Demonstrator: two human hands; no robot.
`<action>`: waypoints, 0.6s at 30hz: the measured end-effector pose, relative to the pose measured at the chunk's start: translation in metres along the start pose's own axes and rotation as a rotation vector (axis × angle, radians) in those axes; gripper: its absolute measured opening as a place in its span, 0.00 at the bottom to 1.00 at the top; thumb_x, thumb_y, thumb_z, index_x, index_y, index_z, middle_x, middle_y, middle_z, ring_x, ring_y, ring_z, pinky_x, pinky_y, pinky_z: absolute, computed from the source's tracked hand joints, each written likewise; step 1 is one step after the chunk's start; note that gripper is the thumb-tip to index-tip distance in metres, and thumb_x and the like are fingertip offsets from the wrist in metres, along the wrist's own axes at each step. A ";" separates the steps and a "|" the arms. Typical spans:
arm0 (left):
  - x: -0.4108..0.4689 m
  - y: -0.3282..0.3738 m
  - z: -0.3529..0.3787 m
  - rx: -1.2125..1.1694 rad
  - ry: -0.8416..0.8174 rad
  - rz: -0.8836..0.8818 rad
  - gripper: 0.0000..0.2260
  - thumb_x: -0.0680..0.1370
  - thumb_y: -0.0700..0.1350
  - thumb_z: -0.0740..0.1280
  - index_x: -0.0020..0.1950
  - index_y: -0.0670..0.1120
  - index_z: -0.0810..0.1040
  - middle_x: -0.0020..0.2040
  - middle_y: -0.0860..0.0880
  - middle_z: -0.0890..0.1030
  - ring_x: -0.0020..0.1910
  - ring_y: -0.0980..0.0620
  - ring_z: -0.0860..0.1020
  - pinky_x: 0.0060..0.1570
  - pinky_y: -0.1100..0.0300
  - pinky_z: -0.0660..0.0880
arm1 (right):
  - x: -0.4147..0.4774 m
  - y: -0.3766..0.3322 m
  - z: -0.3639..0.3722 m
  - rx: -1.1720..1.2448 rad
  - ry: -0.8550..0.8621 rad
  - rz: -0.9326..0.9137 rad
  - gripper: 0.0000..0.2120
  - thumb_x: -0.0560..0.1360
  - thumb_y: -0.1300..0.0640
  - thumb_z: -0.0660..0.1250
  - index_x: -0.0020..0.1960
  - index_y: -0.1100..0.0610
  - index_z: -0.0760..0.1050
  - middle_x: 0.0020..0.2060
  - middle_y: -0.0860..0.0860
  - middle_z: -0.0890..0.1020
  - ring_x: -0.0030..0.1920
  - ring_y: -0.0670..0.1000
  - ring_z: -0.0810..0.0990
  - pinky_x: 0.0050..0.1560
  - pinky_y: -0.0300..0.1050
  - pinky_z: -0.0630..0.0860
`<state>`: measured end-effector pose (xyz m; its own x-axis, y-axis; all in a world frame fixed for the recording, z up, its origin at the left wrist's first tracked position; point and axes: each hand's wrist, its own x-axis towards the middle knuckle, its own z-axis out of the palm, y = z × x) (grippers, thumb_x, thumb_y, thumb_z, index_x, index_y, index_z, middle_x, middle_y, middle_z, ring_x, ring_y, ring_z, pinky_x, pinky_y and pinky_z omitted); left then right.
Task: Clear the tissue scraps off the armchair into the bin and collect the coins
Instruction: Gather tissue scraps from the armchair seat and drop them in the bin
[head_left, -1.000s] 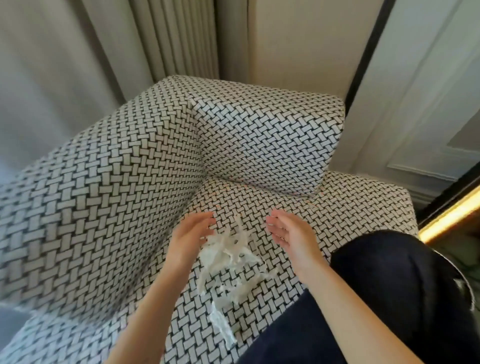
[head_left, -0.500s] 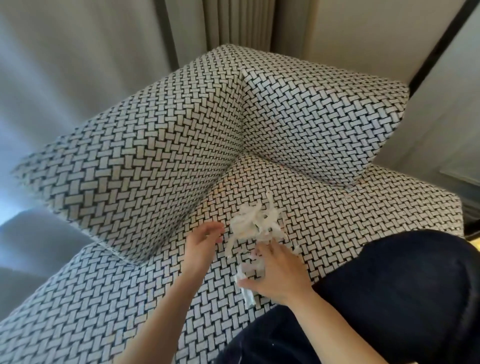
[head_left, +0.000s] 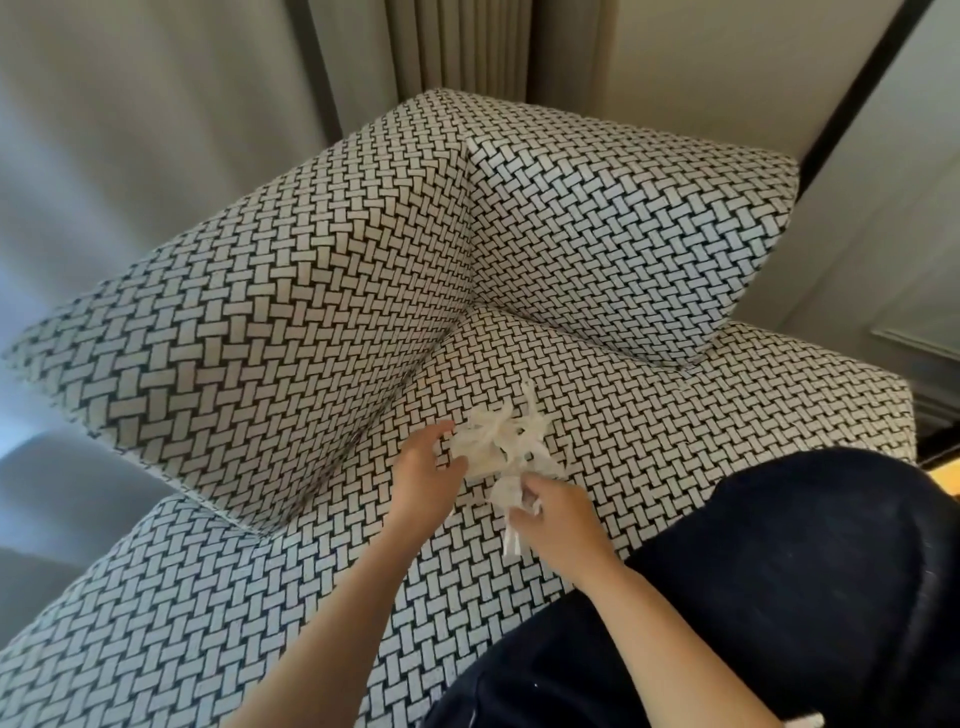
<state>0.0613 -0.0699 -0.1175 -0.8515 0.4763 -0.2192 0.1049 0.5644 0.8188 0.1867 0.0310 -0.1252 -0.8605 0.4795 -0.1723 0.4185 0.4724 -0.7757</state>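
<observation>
- A grey curtain (head_left: 130, 156) hangs along the left edge, behind the armchair (head_left: 156, 623), which is covered in a black-and-white basket-weave fabric.
- A large block cushion (head_left: 260, 338) in the same weave lies along the left side of the seat. It meets a second cushion (head_left: 623, 234) at the seat's back corner.
- The left hand (head_left: 428, 470) is stretched out over the middle of the seat. Its fingers are fairly straight, only lightly bent and a little apart. Its fingertips (head_left: 444, 428) touch the left side of the tissue scraps (head_left: 498, 441), and the hand closes round nothing.
- The tissue scraps are a loose white bunch of torn strips between the two hands. They sit near the middle of the seat, in front of the corner where the cushions meet. Whether the underside of the bunch rests on the fabric or is lifted off it cannot be told.
- The right hand (head_left: 558, 525) is just right of and below the bunch. Its fingers are curled in and pinch the lower end of the scraps, and one strip (head_left: 511, 540) dangles beneath the knuckles.
- A dark-clothed leg (head_left: 779, 571) lies over the seat's front right corner, with the right forearm crossing above it.
- A pale wall panel (head_left: 883, 208) fills the right edge.
</observation>
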 end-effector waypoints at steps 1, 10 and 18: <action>0.005 0.000 0.004 0.083 -0.024 0.036 0.22 0.75 0.40 0.65 0.69 0.49 0.68 0.67 0.51 0.69 0.64 0.49 0.69 0.63 0.54 0.70 | 0.000 -0.002 -0.005 0.090 0.044 0.034 0.06 0.75 0.60 0.65 0.50 0.53 0.78 0.41 0.42 0.79 0.39 0.43 0.77 0.40 0.34 0.72; 0.034 0.010 0.024 0.323 -0.080 0.013 0.22 0.72 0.38 0.67 0.66 0.51 0.73 0.65 0.49 0.72 0.62 0.48 0.69 0.55 0.59 0.71 | 0.009 0.000 -0.036 0.685 0.385 0.313 0.08 0.74 0.63 0.66 0.43 0.51 0.78 0.44 0.51 0.81 0.43 0.53 0.80 0.44 0.45 0.78; 0.037 0.008 0.011 0.040 -0.055 -0.111 0.12 0.71 0.37 0.70 0.54 0.44 0.82 0.50 0.49 0.81 0.44 0.54 0.76 0.36 0.68 0.70 | 0.011 0.005 -0.043 1.012 0.525 0.407 0.06 0.74 0.66 0.66 0.43 0.56 0.78 0.44 0.54 0.81 0.44 0.51 0.80 0.42 0.43 0.78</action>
<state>0.0364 -0.0404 -0.1252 -0.8297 0.4451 -0.3369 0.0328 0.6414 0.7665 0.1919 0.0710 -0.1050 -0.3979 0.8109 -0.4291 0.0129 -0.4627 -0.8864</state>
